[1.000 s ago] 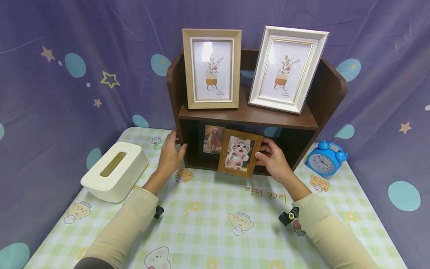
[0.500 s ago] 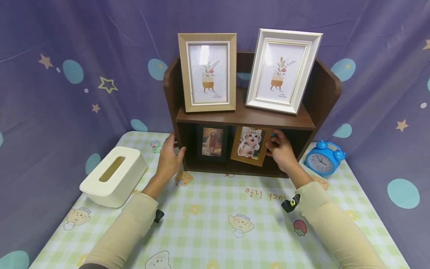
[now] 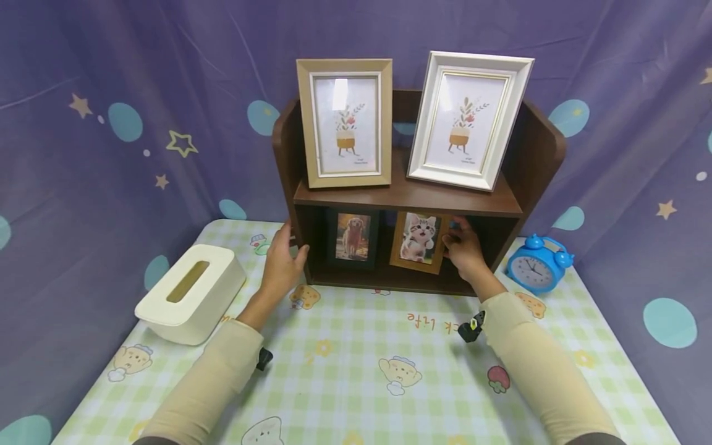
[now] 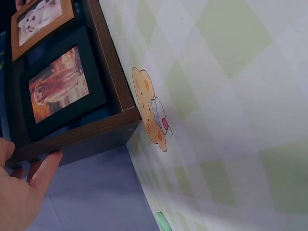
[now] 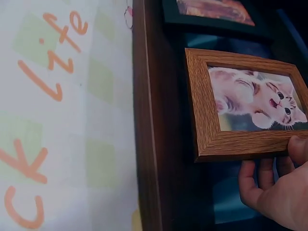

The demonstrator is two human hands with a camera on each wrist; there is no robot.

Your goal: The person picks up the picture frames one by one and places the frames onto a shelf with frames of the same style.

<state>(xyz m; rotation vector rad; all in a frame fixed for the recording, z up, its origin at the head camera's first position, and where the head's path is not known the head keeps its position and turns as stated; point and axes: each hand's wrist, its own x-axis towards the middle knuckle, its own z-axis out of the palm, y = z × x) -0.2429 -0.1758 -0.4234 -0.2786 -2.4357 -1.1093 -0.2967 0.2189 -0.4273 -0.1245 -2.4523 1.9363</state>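
My right hand point(image 3: 466, 252) pinches the right edge of a brown wooden photo frame point(image 5: 207, 144) with a kitten picture. This frame stands slightly tilted in the lower compartment of a dark brown shelf point(image 3: 408, 196), its bottom close to the compartment floor. In the right wrist view, the thumb is on the frame's face and the fingers are behind. To its left in the compartment is a dark green photo frame point(image 4: 96, 89) with a dog picture. My left hand point(image 3: 280, 266) rests against the shelf's left side panel, thumb spread, fingertips partly hidden.
On the shelf top stand a beige photo frame point(image 3: 385, 123) and a white photo frame point(image 3: 514, 111). A white tissue box point(image 3: 214, 290) lies left on the checked tablecloth point(image 3: 345, 383). A blue alarm clock point(image 3: 536, 266) stands at the right, near the shelf's side.
The kitten frame has moved back and right into the lower compartment, uncovering the dog frame. My right hand went with it. The left hand keeps its place.
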